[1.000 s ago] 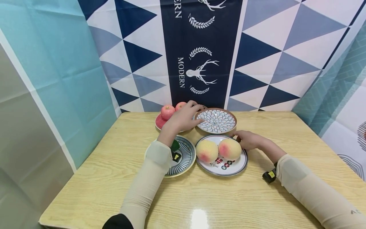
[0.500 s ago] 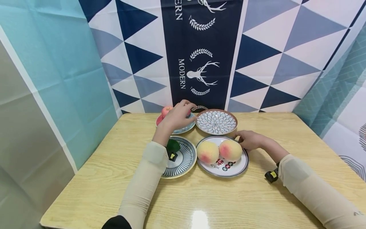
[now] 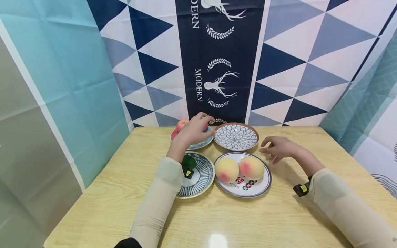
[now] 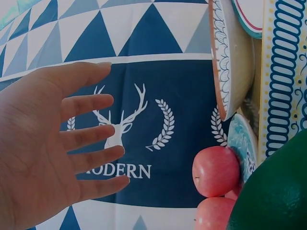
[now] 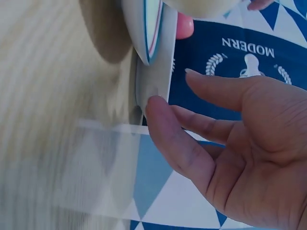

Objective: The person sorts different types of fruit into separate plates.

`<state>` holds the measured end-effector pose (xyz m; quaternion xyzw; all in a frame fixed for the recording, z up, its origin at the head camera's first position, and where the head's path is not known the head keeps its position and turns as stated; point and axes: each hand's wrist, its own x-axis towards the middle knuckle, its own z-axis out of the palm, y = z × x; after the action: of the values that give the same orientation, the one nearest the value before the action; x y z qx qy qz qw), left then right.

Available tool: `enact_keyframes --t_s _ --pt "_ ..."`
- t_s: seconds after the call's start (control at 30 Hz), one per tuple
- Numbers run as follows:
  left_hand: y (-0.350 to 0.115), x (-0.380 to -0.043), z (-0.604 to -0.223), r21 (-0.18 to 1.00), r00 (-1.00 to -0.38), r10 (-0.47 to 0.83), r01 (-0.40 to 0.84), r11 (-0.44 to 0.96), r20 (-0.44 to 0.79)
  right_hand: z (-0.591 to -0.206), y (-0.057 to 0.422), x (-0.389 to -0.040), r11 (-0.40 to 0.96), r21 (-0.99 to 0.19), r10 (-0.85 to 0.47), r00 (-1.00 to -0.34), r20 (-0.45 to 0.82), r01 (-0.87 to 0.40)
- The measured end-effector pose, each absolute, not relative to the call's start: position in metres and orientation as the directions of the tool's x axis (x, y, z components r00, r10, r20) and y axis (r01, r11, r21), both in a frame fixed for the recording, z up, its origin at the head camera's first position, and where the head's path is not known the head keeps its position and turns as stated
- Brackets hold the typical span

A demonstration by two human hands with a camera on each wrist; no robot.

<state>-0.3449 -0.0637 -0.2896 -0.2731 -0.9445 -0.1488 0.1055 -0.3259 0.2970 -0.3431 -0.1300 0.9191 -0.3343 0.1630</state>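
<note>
My left hand point(image 3: 196, 131) hovers over the back-left plate point(image 3: 202, 144), fingers apart and holding nothing. It partly hides the red apples point(image 3: 182, 124) there; the left wrist view also shows an apple point(image 4: 216, 171) below the empty palm. To the right of the white plate point(image 3: 243, 193), my right hand point(image 3: 280, 148) hangs in the air with loosely bent fingers and nothing in them. Two yellow-pink peaches, one on the left point(image 3: 227, 170) and one on the right point(image 3: 252, 168), lie on that plate. Between the hands stands a brown-rimmed bowl point(image 3: 236, 137) with a petal pattern.
A striped plate point(image 3: 205, 172) sits at front left, bearing a dark green rounded fruit point(image 3: 188, 162) partly behind my left wrist. The wooden table point(image 3: 242, 224) ends at a patterned cloth point(image 3: 217, 82) behind the dishes. A black wrist device point(image 3: 302, 188) hangs under my right sleeve.
My right hand has come away from the peach plate's rim, up and to the right. The left hand has shifted a little left, away from the bowl, over the apples.
</note>
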Motion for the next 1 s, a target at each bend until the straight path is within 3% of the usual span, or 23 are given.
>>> enact_keyframes --t_s 0.53,1.0 --pt "-0.067 -0.345 -0.289 0.250 -0.827 0.479 0.551 0.796 0.295 -0.363 0.299 -0.377 0.567 -0.823 -0.200 -0.966 -0.167 0.025" --pt "-0.067 -0.348 -0.292 0.268 -0.829 0.487 0.552 0.790 0.273 -0.373 0.283 -0.408 0.533 -0.840 -0.158 -0.963 -0.218 0.102"
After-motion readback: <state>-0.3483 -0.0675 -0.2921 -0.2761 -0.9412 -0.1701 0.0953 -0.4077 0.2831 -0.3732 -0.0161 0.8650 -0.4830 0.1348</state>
